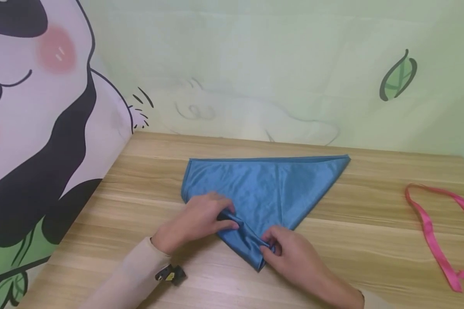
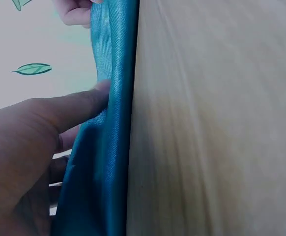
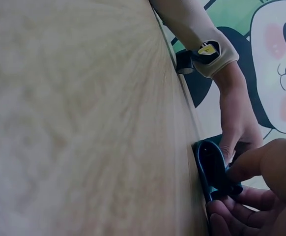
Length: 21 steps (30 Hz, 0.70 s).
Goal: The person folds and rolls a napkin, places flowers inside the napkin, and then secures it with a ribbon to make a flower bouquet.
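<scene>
A blue satin cloth (image 1: 251, 184) lies folded on the wooden table, its long straight edge at the back and one corner pointing toward me. Along the near left side its edge is gathered into a fold (image 2: 116, 123). My left hand (image 1: 203, 219) pinches this fold between thumb and fingers. Closer to the near corner, my right hand (image 1: 294, 255) pinches the other end of the fold. In the right wrist view the cloth end (image 3: 212, 162) loops over in a curl beside the right fingertips, with the left hand (image 3: 239, 125) beyond it.
A pink ribbon (image 1: 433, 240) lies loosely looped on the table (image 1: 371, 257) at the right. Behind the table hangs a pale green backdrop (image 1: 255, 56) with a leaf drawing. A panda picture (image 1: 73, 107) covers the left side. A small dark wrist device (image 1: 171, 274) sits at the left sleeve.
</scene>
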{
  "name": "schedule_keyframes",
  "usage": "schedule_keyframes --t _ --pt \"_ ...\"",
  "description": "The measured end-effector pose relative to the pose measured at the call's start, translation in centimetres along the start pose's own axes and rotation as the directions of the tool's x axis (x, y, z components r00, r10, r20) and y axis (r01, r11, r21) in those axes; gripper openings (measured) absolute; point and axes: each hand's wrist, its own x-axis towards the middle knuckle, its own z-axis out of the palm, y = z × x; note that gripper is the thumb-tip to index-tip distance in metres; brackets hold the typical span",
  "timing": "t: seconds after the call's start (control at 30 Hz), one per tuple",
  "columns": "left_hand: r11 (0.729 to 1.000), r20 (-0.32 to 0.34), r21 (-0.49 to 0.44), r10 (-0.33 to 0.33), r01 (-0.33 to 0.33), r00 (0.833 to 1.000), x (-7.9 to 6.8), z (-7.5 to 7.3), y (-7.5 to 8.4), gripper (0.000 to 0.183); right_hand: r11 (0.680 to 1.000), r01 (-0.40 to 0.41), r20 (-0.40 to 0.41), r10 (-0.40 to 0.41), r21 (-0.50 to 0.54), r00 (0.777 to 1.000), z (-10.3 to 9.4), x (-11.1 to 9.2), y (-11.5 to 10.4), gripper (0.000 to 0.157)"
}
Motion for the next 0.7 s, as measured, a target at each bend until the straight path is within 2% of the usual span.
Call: schedule_keyframes --t 0.2,0.33,0.4,0.5,0.57,0.7 --pt "0.998 -0.058 0.006 0.060 -0.060 0.996 0.1 0.0 -0.3 0.028 0.998 -0.002 -0.027 0.000 -0.065 1.000 0.0 0.1 0.1 0.022" --pt "0.991 -0.104 0.022 0.135 -0.133 0.985 0.1 -0.1 -0.4 0.023 0.996 0.009 -0.029 -0.011 -0.085 1.000 -0.1 0.1 0.2 0.029" --pt "0.986 -0.107 0.011 0.168 -0.168 0.980 0.0 -0.1 -0.5 0.018 0.991 0.029 -0.042 -0.034 -0.129 0.999 -0.2 0.1 0.2 0.030" --pt "0.981 -0.074 -0.033 0.188 -0.191 0.979 -0.1 -0.2 -0.8 0.011 0.975 0.063 -0.073 -0.080 -0.211 0.994 -0.2 0.1 0.1 0.034" --pt "0.980 -0.032 -0.085 0.176 -0.179 0.984 -0.3 -0.4 -1.0 0.009 0.959 0.101 -0.090 -0.129 -0.266 0.987 -0.3 0.2 0.1 0.036" --pt "0.969 0.051 -0.188 0.172 -0.160 0.984 -0.4 -0.8 -1.7 0.010 0.917 0.246 -0.058 -0.277 -0.314 0.959 -0.2 0.4 0.3 0.030"
